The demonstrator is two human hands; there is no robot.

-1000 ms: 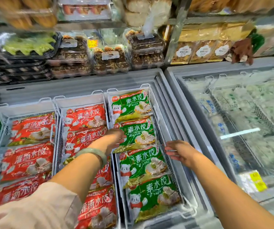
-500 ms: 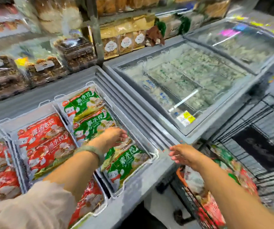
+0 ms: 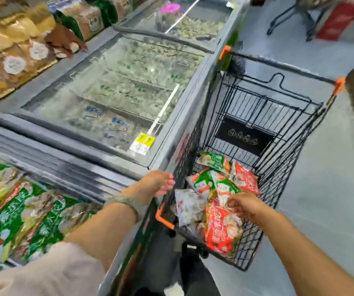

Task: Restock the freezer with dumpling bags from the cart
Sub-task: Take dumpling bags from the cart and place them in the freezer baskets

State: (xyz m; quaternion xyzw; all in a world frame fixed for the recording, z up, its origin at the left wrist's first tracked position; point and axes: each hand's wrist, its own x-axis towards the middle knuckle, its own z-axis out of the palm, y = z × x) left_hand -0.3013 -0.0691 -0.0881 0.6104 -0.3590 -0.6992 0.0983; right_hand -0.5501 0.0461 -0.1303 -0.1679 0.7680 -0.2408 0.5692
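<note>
Bright, even light w/ heavy motion blur, glare streak on freezer lid (image 3: 116, 99), wide-angle edge warp.

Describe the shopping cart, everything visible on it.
The shopping cart is black wire mesh with orange plastic corner caps on its rim, standing on the grey floor close against the freezer's side. A dark panel hangs on its folded child-seat flap. At the bottom lies a loose heap of dumpling bags, red and green ones plus a pale one. The right hand reaches into the basket onto the bags; the left hand is by the near rim, contact unclear.
</note>
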